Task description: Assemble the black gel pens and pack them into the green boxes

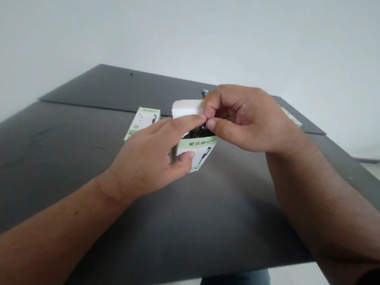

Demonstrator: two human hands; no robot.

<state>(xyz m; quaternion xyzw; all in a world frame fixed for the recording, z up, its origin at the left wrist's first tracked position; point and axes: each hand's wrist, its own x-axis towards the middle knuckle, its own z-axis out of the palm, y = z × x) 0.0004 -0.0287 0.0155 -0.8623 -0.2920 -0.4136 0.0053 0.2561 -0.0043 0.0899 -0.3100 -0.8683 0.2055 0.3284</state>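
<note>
A small white-and-green printed carton (199, 152) was held tilted in the air above the table, its white top flap (186, 108) raised and a dark, glossy mass (194, 134) showing in its open mouth; what that mass was could not be told. The left hand (144, 158) grasped the carton, fingers reaching across the opening and thumb pressed below. The right hand (244, 119) was closed in a pinch at the mouth, its thumb (224, 134) and forefinger nearly meeting over the dark contents; whether they held a piece could not be told. The carton stood open, with most of its contents inside. Just beyond the left hand lay a 2nd green-printed card (142, 122), and past the right hand a 3rd printed piece (291, 116) sat on the dark grey table (76, 144).
</note>
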